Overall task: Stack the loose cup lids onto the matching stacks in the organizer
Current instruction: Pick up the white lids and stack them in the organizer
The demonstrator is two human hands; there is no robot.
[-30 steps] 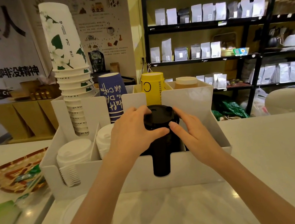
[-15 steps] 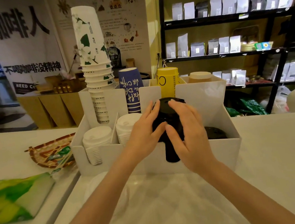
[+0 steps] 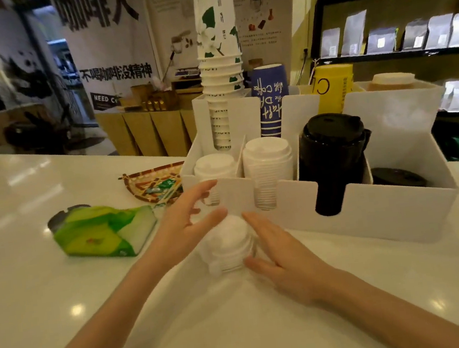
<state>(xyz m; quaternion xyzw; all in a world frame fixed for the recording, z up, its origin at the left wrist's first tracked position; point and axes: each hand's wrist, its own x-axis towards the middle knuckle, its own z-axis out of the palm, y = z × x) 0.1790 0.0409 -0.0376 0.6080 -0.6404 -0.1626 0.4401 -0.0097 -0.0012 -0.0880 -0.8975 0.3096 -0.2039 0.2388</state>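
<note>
A short pile of loose white lids (image 3: 229,245) rests on the white counter just in front of the white organizer (image 3: 384,213). My left hand (image 3: 188,224) hovers at its left with fingers spread, and my right hand (image 3: 280,251) is at its right, fingers apart; whether either touches the pile I cannot tell. In the organizer's front row stand two white lid stacks (image 3: 213,167) (image 3: 267,158), a tall black lid stack (image 3: 332,156) and a low black lid stack (image 3: 397,177).
Paper cup stacks fill the organizer's back row: white-green (image 3: 219,60), blue (image 3: 269,97), yellow (image 3: 333,87). A green packet (image 3: 103,234) and a woven tray (image 3: 152,182) lie left on the counter. Shelves with bags stand behind at right.
Both hands left the tall black lid stack and dropped down-left to the loose white lids on the counter. My view swung right and closer.
</note>
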